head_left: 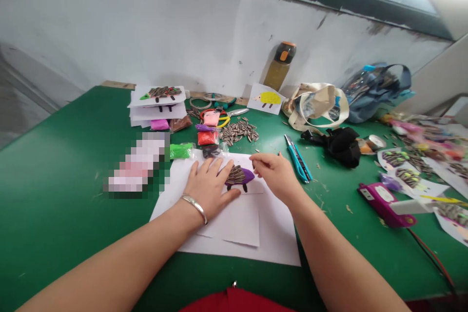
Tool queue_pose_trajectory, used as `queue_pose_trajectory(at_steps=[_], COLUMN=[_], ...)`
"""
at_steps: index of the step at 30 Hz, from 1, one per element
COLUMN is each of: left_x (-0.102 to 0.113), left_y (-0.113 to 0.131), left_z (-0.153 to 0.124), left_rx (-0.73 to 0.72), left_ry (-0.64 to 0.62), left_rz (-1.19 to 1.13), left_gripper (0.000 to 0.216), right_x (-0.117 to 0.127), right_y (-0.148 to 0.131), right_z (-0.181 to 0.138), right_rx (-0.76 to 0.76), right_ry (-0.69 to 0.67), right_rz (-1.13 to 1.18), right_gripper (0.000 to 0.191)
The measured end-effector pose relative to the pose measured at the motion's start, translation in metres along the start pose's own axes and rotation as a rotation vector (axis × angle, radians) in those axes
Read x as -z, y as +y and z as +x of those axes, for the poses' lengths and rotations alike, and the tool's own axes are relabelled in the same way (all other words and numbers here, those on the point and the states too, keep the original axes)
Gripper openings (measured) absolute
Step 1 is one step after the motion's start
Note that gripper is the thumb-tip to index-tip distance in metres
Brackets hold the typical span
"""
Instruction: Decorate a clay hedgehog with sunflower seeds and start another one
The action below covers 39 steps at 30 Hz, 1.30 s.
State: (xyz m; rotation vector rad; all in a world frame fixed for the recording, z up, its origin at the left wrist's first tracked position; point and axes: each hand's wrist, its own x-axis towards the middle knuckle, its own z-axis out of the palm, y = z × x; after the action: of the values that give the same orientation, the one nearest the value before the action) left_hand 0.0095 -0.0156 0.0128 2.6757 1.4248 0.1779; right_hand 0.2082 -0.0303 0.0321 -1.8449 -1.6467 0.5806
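Note:
My left hand (209, 186) lies flat with fingers spread on a white card (241, 222), which rests on larger white sheets (280, 234). Beside its fingertips is a purple clay animal body (248, 176) with short black legs. Striped sunflower seeds (236, 175) cover its left part, and my hand partly hides them. Just right of the purple clay, my right hand (276, 175) has its thumb and fingers pinched together. A tiny dark spot shows at the fingertips, too small to name. Behind the sheets lies a loose pile of sunflower seeds (239, 131).
Clay packets, such as a green one (182, 150) and a red one (207, 137), sit behind the sheets near scissors (234, 114). A blue cutter (298, 158) lies at right, before a cloth bag (318, 105). Finished cards (157, 97), a bottle (280, 66) and a magenta glue gun (385, 204) surround the workspace.

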Motion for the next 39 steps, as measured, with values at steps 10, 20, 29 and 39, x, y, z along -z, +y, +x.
queue_pose_trajectory(at_steps=[10,20,29,39], left_x=[-0.002,-0.001,-0.004,-0.006], left_y=[0.001,0.001,0.002,0.003], left_z=[0.001,0.001,0.0,0.001], left_rx=[0.004,-0.003,0.001,0.017], left_ry=[-0.004,-0.003,0.01,-0.016], left_rz=[0.027,0.02,0.036,0.041], left_gripper=[0.071,0.069,0.068,0.069], right_x=[-0.004,-0.015,-0.017,-0.019], right_y=[0.002,0.009,0.013,0.009], right_z=[-0.022,-0.019,-0.017,-0.019], right_rx=[0.075,0.168,0.163,0.207], right_ry=[-0.118,-0.079,-0.105,-0.109], right_rz=[0.062,0.026,-0.071,-0.176], right_gripper=[0.017,0.015,0.016,0.018])
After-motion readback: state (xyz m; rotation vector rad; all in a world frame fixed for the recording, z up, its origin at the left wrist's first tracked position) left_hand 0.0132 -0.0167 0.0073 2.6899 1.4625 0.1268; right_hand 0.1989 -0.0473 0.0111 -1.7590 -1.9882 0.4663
